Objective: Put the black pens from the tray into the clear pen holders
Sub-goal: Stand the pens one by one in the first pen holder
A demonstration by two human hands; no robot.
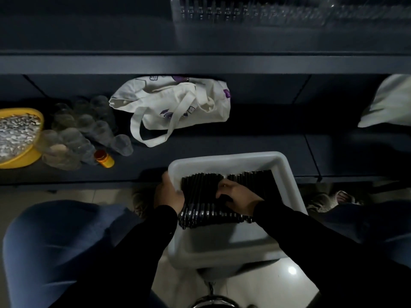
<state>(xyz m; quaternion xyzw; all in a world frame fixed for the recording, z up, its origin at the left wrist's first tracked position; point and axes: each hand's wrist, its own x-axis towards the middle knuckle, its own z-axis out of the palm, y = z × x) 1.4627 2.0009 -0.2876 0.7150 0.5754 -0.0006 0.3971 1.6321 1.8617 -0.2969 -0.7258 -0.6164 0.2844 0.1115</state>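
Observation:
A white plastic tray [224,160] sits in front of me on a stool, with several black pens [200,196] lying side by side in it. My left hand [169,192] grips the tray's left rim, thumb inside. My right hand [236,193] lies on the pens with its fingers curled down among them. Several clear pen holders [80,132] lie in a heap on the lower shelf at the left. More clear holders with pens [222,13] stand on the upper shelf, blurred.
A yellow bowl [29,156] of small pale pieces stands at the far left. An orange-capped bottle [104,159] lies beside the holders. A white tote bag [178,103] lies on the dark shelf [244,138]. Another pale bag [389,103] shows at the right edge. My knees flank the tray.

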